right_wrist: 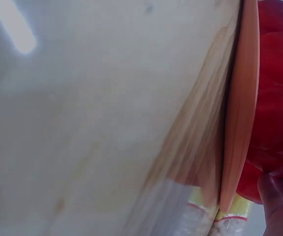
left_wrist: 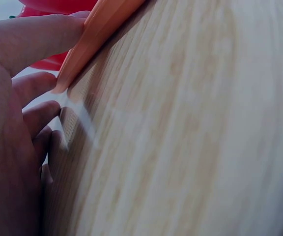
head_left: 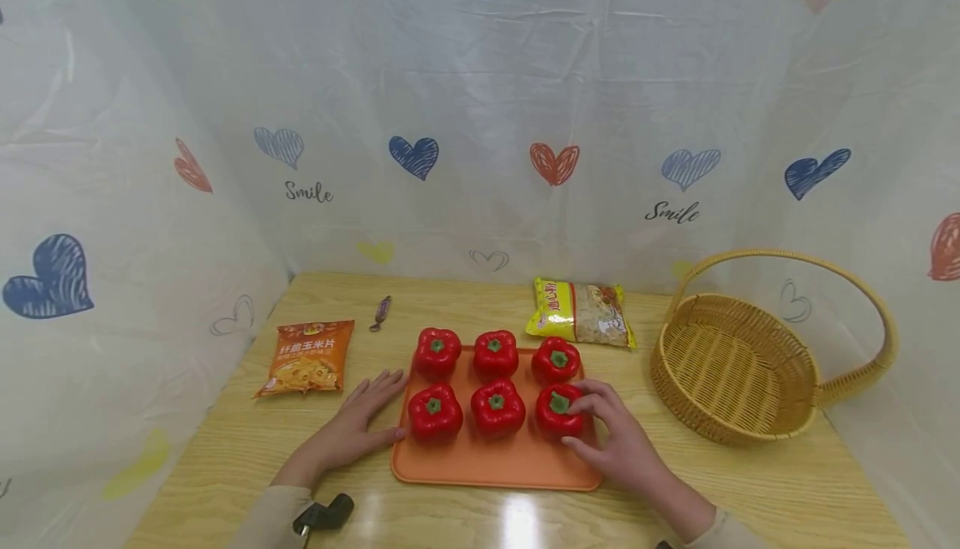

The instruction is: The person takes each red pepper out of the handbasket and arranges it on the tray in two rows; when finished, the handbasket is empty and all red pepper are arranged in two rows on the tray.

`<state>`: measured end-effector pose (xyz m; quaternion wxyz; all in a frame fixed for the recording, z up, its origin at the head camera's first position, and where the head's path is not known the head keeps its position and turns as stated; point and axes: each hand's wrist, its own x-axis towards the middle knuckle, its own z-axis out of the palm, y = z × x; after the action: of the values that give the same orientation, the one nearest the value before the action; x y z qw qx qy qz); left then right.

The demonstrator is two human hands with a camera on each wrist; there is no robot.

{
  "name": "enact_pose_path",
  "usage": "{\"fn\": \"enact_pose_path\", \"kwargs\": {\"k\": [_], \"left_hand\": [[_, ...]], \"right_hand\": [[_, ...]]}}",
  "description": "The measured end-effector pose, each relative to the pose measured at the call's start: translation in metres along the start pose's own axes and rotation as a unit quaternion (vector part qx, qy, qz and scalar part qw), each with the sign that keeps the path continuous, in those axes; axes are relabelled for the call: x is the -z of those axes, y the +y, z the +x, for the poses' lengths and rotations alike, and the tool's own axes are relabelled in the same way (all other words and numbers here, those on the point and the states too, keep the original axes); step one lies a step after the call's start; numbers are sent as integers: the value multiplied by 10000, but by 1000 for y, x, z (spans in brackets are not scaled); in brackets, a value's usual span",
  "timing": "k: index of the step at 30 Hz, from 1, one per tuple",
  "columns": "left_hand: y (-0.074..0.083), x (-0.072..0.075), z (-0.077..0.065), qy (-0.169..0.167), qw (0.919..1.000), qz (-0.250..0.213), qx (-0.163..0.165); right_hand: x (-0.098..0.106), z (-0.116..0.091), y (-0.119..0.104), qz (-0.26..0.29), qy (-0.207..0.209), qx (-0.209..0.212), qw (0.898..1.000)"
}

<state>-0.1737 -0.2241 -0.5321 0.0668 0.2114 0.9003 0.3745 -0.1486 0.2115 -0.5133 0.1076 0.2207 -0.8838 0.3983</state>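
Red bell peppers stand in two rows on an orange tray (head_left: 495,467), their green stems facing up. At the tray's near right, my right hand (head_left: 618,436) grips the front right bell pepper (head_left: 553,426), with fingers over its top right side and the thumb lower at its front. The right wrist view shows fingertips against this red bell pepper (right_wrist: 276,118), which sits on the tray. My left hand (head_left: 358,422) has its fingers extended along the tray's left edge, and its thumb touches the tray rim (left_wrist: 99,29) beside the front left bell pepper (head_left: 435,416).
A round wicker basket (head_left: 678,406) with a tall handle stands on the right. Behind the tray lies a yellow and clear food bag (head_left: 581,313). An orange snack bag (head_left: 307,357) and a small wrapped candy (head_left: 382,312) lie at left. Printed curtains (head_left: 480,224) border the wooden table.
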Motion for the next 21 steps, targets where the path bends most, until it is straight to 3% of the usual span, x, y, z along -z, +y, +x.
{"fn": "enact_pose_path", "kwargs": {"k": [21], "left_hand": [[-1,-1,0,29,10000,55,-37]], "right_hand": [[0,-3,-1,-37,16,-70,10000]]}}
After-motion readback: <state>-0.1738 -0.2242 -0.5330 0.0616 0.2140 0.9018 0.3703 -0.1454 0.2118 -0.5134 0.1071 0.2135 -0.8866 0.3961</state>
